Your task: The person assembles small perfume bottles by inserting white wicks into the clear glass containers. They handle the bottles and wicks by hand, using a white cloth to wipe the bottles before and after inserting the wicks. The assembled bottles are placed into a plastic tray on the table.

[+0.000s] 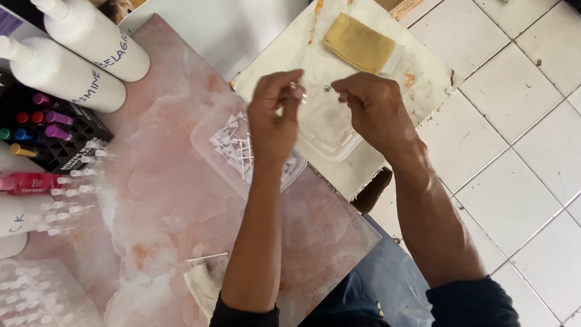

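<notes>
Tiny clear plastic piece (pixel 301 92), pinched in the fingertips of the left hand (pixel 273 115) above the clear tray (pixel 212 136) of white tips; right hand (pixel 374 106) pinches something small too. Looks light, slippery, best held by its edges.

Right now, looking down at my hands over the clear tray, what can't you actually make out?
- Head view: what the left hand pinches, too small and blurred.
- Whether the right hand holds anything; its fingertips blur.
- Part of the small white pieces in the clear tray, behind the left wrist.
- The white bottles, cut off by the top edge.
</notes>
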